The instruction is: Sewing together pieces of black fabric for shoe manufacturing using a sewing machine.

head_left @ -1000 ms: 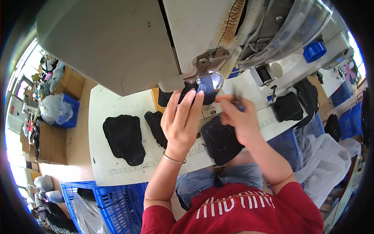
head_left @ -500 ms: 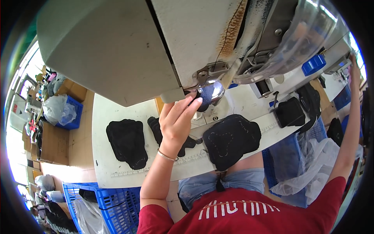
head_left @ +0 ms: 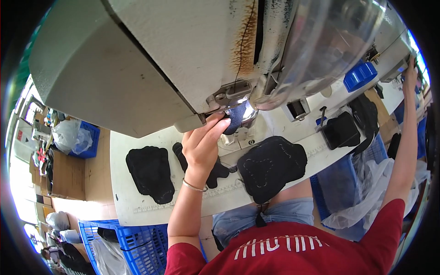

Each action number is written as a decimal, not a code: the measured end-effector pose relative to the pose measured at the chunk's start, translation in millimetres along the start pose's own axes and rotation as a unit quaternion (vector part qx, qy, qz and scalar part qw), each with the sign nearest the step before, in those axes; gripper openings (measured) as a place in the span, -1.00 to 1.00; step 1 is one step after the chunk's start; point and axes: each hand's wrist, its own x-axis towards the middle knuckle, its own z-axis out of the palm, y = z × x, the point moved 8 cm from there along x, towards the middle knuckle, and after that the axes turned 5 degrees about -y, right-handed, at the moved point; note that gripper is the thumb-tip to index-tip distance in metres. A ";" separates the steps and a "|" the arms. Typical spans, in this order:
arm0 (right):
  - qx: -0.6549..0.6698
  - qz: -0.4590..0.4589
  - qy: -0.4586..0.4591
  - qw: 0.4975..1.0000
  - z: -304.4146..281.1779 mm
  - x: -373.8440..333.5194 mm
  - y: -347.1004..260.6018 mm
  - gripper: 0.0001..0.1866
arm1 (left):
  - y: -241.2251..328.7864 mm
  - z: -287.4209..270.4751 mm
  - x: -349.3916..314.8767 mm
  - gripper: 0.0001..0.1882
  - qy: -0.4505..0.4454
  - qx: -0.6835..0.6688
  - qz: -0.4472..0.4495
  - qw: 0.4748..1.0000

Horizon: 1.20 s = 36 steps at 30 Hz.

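Observation:
My left hand [head_left: 201, 143] is raised to the needle area of a sewing machine [head_left: 174, 50], thumb and fingers pinched together. Its fingertips touch the edge of a dark bluish patch [head_left: 236, 119] beside the shiny metal part under the lamp; what they grip is too small to make out. My right arm stretches far to the right, where my right hand [head_left: 410, 75] is at the machine's far end, its fingers too small and blurred to read. Below the needle area lies a black padded fabric piece [head_left: 271, 167] with light stitched outlines. Another black piece [head_left: 150, 172] lies left of my wrist.
A small black cut piece [head_left: 217, 175] lies partly behind my left wrist. On the right of the white table [head_left: 126, 208] are a black phone-like slab [head_left: 341, 132] and dark fabric [head_left: 365, 114]. Blue crates [head_left: 123, 238] with plastic bags stand beside the table. A clear plastic guard [head_left: 321, 50] hangs above.
The view has shifted a little, so the machine head appears larger and further left. My left hand stays pinched at the needle area; my right hand remains at the far right end.

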 end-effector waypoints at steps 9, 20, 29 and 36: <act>0.036 0.015 0.009 0.999 13.4 -19.6 -17.3 -0.51 | -2.8 -2.2 3.5 -0.66 -0.029 -0.013 0.003 0.999; 0.014 0.001 0.045 0.999 13.8 -24.7 -20.7 -0.44 | -2.9 -1.8 6.5 -0.69 -0.054 -0.045 0.014 0.997; 0.021 0.010 0.043 0.999 14.2 -25.3 -13.8 -0.38 | -3.2 -2.8 7.4 -0.66 -0.052 -0.038 0.020 0.998; 0.011 0.063 0.053 0.997 16.2 -56.9 -28.9 -0.46 | -10.1 -1.4 3.9 -0.65 -0.058 -0.070 -0.007 0.996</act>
